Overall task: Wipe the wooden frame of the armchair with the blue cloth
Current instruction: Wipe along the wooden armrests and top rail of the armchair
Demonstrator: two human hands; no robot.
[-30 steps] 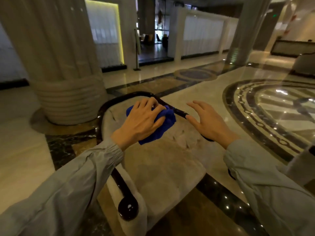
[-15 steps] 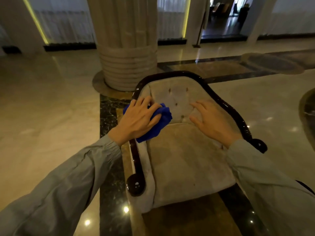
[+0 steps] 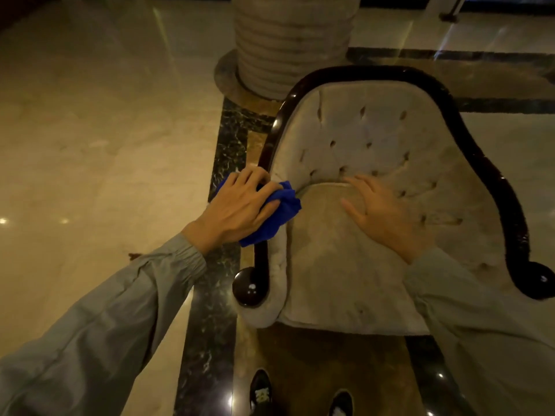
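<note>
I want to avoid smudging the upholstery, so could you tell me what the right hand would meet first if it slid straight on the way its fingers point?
Probably the tufted backrest: the right hand lies open over the seat cushion, fingers aimed at the seam below it. Depth is unclear.

The left hand (image 3: pixel 240 205) is laid palm down, its fingers curled over and gripping the blue cloth (image 3: pixel 280 211). The right hand (image 3: pixel 381 214) is spread flat, fingers straight and slightly apart, nothing held. Both forearms are extended forward in grey sleeves (image 3: pixel 120 310).
</note>
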